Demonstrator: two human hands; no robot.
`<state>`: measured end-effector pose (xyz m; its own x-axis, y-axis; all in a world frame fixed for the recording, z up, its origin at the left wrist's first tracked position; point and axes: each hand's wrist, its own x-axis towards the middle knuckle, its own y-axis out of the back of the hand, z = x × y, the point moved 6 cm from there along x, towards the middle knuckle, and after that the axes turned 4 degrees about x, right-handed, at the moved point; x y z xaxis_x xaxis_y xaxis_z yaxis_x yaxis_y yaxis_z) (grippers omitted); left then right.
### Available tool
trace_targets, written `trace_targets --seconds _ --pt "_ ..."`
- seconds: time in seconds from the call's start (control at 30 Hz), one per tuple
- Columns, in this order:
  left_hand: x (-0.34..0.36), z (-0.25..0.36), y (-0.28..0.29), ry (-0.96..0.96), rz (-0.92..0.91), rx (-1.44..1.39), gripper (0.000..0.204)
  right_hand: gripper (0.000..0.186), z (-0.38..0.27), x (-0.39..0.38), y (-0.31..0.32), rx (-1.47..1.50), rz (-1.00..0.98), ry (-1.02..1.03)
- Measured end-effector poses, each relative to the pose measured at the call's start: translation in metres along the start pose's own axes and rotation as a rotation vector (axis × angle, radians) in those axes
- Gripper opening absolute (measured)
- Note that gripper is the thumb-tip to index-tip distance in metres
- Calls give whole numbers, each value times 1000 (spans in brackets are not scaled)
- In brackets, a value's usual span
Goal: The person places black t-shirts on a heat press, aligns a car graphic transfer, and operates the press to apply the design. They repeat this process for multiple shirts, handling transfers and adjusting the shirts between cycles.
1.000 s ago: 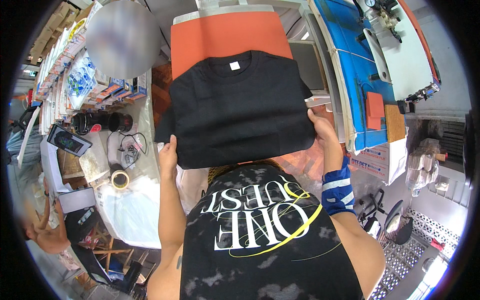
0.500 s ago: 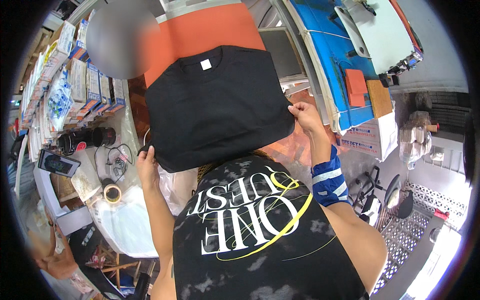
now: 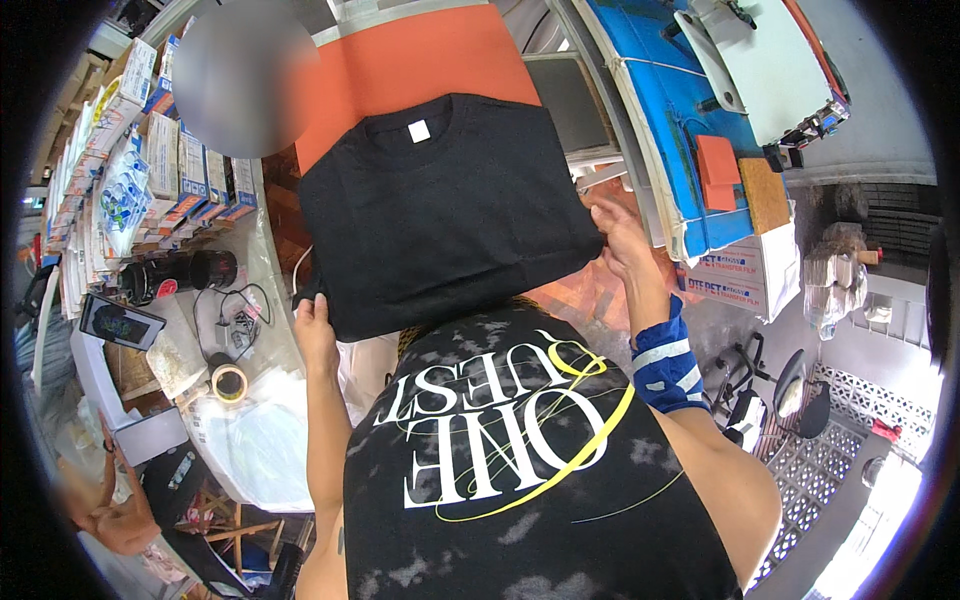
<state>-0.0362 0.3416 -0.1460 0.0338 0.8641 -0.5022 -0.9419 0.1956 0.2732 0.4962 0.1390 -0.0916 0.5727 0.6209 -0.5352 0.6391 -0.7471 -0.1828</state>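
Observation:
A black T-shirt [image 3: 450,215] lies across the front of an orange board [image 3: 430,50], its neckline with a small white label at the far end. Its near hem hangs close to my body. At the near left corner, the fingers of my left hand [image 3: 317,332] are closed on the cloth. My right hand [image 3: 622,240] pinches the shirt's right edge near the hem, with the fingertips partly behind the fabric.
Stacked boxes [image 3: 190,165] stand at the left, near a tape roll [image 3: 229,382], a phone [image 3: 120,323] and a cable. On the right are a blue-topped table [image 3: 650,100] and a white carton [image 3: 740,275]. Another person's arm [image 3: 120,510] shows at lower left.
The shirt has shifted slightly right and toward me on the orange board, and both hands have moved with it. My right hand's fingers have changed position at the edge.

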Motion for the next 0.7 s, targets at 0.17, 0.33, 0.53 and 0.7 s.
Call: trace_targets --seconds 0.17,0.33,0.53,0.7 --pt "-5 10 9 -111 22 -650 13 36 -9 -3 8 246 190 198" --pt "-13 11 18 -254 318 -180 24 20 -7 -14 14 -569 502 533" --pt "-8 -13 6 -316 222 441 47 17 -24 -35 -19 -1182 519 690" --pt "14 -55 33 -12 5 140 40 11 -99 -95 -72 -1025 111 1114"
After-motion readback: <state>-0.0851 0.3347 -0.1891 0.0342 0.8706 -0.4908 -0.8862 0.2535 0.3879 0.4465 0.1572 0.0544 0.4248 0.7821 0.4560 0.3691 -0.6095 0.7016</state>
